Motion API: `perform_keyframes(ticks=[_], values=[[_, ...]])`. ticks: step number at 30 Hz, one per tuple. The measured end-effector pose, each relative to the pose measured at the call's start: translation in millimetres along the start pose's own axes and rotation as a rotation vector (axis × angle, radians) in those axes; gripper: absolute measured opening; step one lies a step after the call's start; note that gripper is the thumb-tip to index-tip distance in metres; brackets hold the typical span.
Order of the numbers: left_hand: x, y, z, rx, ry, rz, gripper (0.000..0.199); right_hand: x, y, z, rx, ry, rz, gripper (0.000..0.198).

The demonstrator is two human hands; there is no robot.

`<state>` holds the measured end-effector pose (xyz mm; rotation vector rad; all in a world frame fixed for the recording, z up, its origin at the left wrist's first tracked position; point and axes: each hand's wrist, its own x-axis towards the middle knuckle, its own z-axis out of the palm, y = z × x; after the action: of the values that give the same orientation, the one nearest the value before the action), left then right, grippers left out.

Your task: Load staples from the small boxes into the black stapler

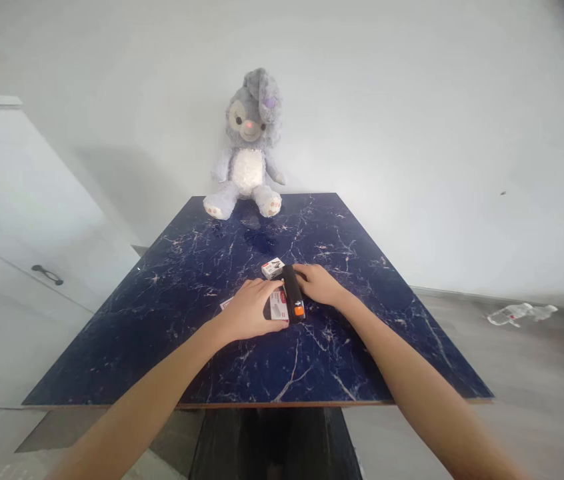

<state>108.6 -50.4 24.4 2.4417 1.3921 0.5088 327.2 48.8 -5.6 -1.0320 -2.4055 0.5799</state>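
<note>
My left hand (247,310) is curved around a small white-and-red box (278,307), with its thumb at the near end and fingers at the far end. Right against that box lies a long black object with an orange end (293,293), which looks like a stapler. My right hand (319,283) has its fingers bent against the far right side of the black object. Just beyond them sits another small white box (273,268) with a dark picture and an orange mark. The corner of a white printed item (226,303) pokes out behind my left hand, mostly hidden.
A grey plush rabbit (249,147) sits at the far edge of the dark blue marbled table (172,347), against the wall. To the left stands a white cabinet (27,220) with a black handle. Clear plastic bottles (519,313) lie on the floor at right.
</note>
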Motion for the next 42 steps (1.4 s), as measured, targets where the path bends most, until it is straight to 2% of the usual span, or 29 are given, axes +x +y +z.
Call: perform_keyframes(ticks=[4, 7, 14, 19, 21, 24, 27, 29, 31, 35, 38, 42], values=[[-1.0, -0.2, 1.0, 0.039, 0.002, 0.015, 0.094, -0.7, -4.3, -1.3, -0.006, 0.0, 0.012, 0.022], [-0.9, -1.4, 1.8, 0.036, -0.021, 0.009, 0.096, -2.8, -10.6, -8.6, -0.015, -0.03, 0.06, 0.018], [-0.1, -4.1, 5.6, 0.002, -0.019, -0.042, 0.105, -11.5, -23.3, -35.4, 0.12, -0.283, 0.195, 0.036], [0.8, -7.1, 9.3, -0.009, -0.022, -0.029, 0.107, -12.5, -25.9, -35.5, 0.004, -0.306, 0.15, 0.021], [0.9, -7.3, 7.7, 0.003, -0.038, -0.012, 0.108, -12.4, -26.4, -34.5, -0.019, -0.324, 0.13, 0.021], [-2.2, -9.5, -5.1, 0.013, -0.102, 0.002, 0.11, -12.4, -27.3, -34.7, -0.007, -0.347, 0.126, 0.023], [-11.8, -19.7, -30.2, 0.023, -0.178, -0.02, 0.101, -12.4, -26.9, -36.2, 0.035, -0.357, 0.12, 0.02], [-20.4, -30.6, -48.4, 0.073, -0.21, -0.117, 0.094, -12.3, -25.3, -37.1, 0.06, -0.382, 0.113, 0.018], [-28.3, -41.1, -62.4, 0.094, -0.294, -0.22, 0.092, -12.1, -23.2, -37.7, 0.079, -0.414, 0.113, 0.017], [-34.2, -48.3, -67.8, 0.025, -0.469, -0.273, 0.088, -12.2, -20.4, -37.2, 0.118, -0.422, 0.124, 0.014], [-31.7, -42.8, -58.5, 0.037, -0.446, -0.296, 0.093, -12.4, -19.2, -35.0, 0.127, -0.417, 0.127, 0.013], [-26.6, -32.2, -51.4, 0.088, -0.311, -0.297, 0.085, -11.9, -17.1, -32.4, 0.121, -0.409, 0.134, 0.017]])
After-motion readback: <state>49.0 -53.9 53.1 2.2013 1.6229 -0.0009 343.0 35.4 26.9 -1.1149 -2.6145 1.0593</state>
